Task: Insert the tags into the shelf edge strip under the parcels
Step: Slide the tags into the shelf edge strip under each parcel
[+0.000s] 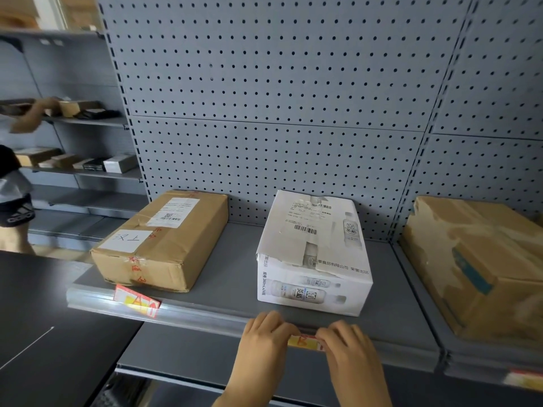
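Left hand and right hand: both pinching the ends of a red-and-yellow tag, pressed against the shelf edge strip just near of the white parcel. Far left of strip: a second red-and-yellow tag, seated tilted, below the brown parcel. Right bay: torn brown carton; beneath it, another tag, blurred. Backing: grey pegboard.

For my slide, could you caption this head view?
Both hands press a tag into the shelf edge strip below the white parcel.
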Demonstrator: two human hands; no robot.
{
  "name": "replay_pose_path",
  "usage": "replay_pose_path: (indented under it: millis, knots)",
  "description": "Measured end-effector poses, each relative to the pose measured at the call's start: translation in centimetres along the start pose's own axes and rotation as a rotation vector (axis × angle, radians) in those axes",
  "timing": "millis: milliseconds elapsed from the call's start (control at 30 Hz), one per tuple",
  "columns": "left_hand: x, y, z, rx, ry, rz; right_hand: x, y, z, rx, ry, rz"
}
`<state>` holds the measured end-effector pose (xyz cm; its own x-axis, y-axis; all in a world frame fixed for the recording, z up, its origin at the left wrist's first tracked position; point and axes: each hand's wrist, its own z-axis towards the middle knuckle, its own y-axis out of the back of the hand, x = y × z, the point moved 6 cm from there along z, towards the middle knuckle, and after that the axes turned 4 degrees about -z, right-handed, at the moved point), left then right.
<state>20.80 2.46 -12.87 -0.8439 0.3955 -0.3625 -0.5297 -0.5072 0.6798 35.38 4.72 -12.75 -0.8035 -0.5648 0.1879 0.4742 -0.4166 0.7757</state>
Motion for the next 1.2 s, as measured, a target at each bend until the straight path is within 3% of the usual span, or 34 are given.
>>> replay_pose_path:
  millis: [167, 433, 633, 733, 933, 1200]
  knots:
    - [-0.6, 0.3, -1.0, -0.041, -0.046, 0.024, 0.0, 0.6, -0.6, -0.068, -0.014, -0.021]
    - [-1.1, 0.6, -1.5, 0.078, -0.009, 0.012, -0.1, 0.5, -1.4, -0.165, -0.006, -0.118]
    - [1.3, 3.5, -3.8, 0.065, 0.038, -0.02, 1.9, 0.7, -1.2, -0.284, -0.041, -0.066]
    - [4.5, 6.5, -5.0, 0.051, 0.042, 0.042, 5.3, -0.4, -0.5, -0.348, 0.044, 0.04]
    - [14.1, 17.0, -5.0, -0.091, 0.151, 0.206, 15.2, -6.0, 2.1, -0.271, 0.153, 0.217]
    - [22.7, 22.2, -4.0, -0.027, 0.111, 0.162, 26.0, -10.9, 8.0, -0.099, -0.022, 0.163]
